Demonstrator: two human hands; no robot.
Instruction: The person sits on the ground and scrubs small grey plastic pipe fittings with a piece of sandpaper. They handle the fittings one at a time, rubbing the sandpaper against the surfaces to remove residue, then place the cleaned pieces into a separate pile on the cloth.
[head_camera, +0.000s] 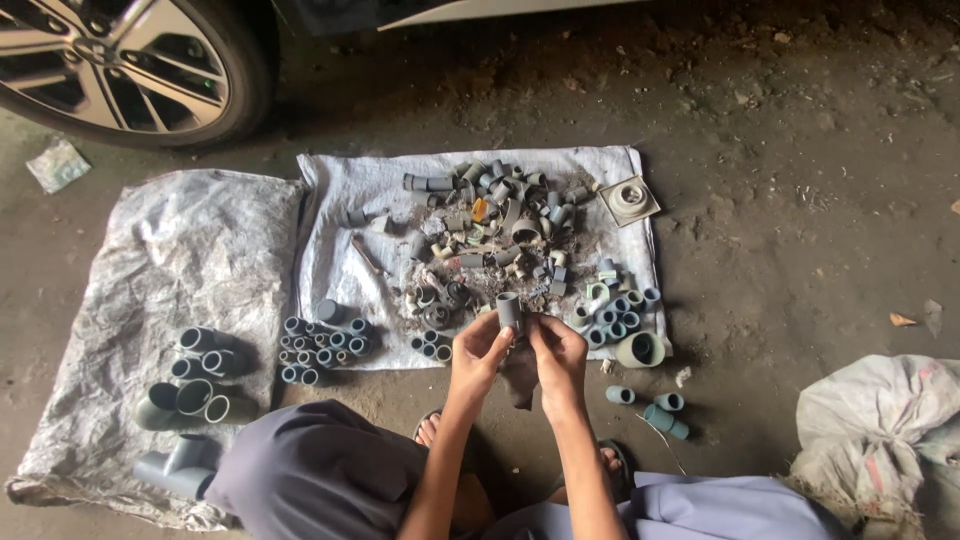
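Both hands hold one grey pipe fitting above a dark rag.

Far left of the left hand (478, 352) lie big elbow fittings (190, 400); its fingers pinch the grey pipe fitting (509, 310), shared with the right hand (558, 352), the dark rag (520, 375) beneath. Likely light, rigid, dusty: grip the barrel sides. A wide coupling (640, 349) sits right.

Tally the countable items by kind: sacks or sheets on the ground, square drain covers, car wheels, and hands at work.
Sacks or sheets: 3
Square drain covers: 1
Car wheels: 1
Hands, left and right, on a grey pipe fitting: 2
Total: 7
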